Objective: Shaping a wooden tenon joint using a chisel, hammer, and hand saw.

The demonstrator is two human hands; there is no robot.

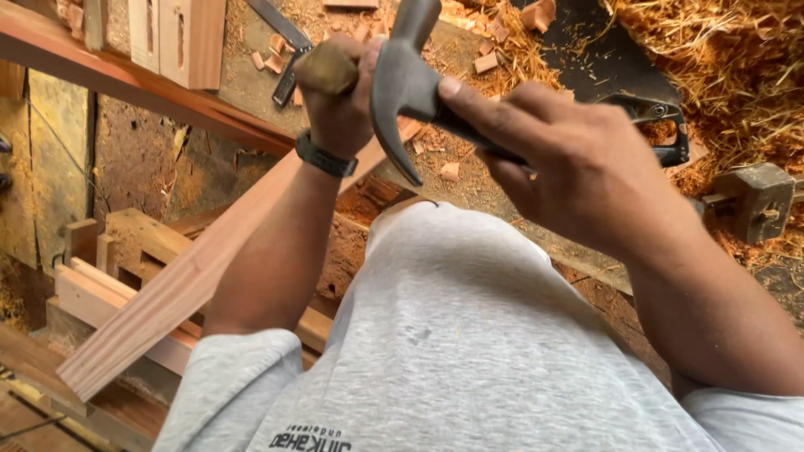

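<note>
Both your hands grip tools: right hand (578, 167) wraps the hammer (410, 84); left hand (335, 92) clenches a brown-topped chisel handle (328, 69).

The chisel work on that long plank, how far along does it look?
Done: wood chips litter the bench, and a nearby board has cut slots. In hand: the left hand grips a chisel handle and the right hand holds a claw hammer above the plank. What's left is hidden.

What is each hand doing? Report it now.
Left hand: closed on a rounded brown wooden handle.
Right hand: closed on the dark metal claw hammer.
</note>
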